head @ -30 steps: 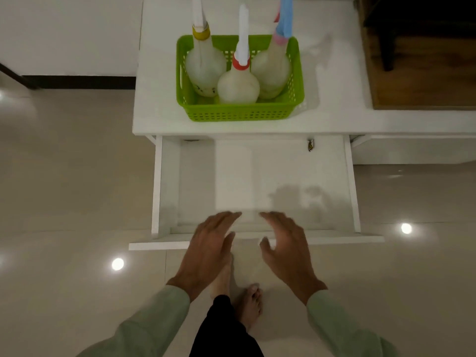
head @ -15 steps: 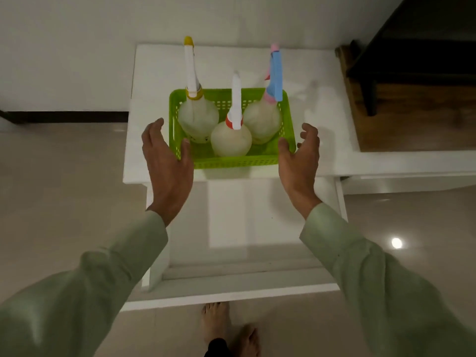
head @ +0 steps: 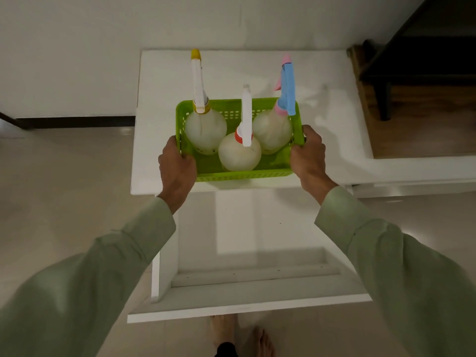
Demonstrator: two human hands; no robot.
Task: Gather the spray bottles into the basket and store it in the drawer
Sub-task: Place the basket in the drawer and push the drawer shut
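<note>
A green plastic basket (head: 242, 174) stands at the front edge of the white cabinet top (head: 164, 81). Three pale spray bottles stand upright in it: one with a yellow-tipped nozzle (head: 204, 130) at the left, one with a red collar (head: 239, 153) in front, one with a blue and pink trigger (head: 271, 132) at the right. My left hand (head: 177, 170) grips the basket's left rim. My right hand (head: 307, 155) grips its right rim. Below, the white drawer (head: 247, 304) is pulled out fully, with nothing inside.
A dark wooden step and black furniture frame (head: 417, 73) stand to the right of the cabinet. A white wall runs behind. Glossy beige floor tiles (head: 64, 202) lie on the left. Bare feet (head: 239, 333) show below the drawer front.
My hands left the drawer front, rose to either side of the basket, and have now closed on its two side rims. The basket sits a little nearer the front edge.
</note>
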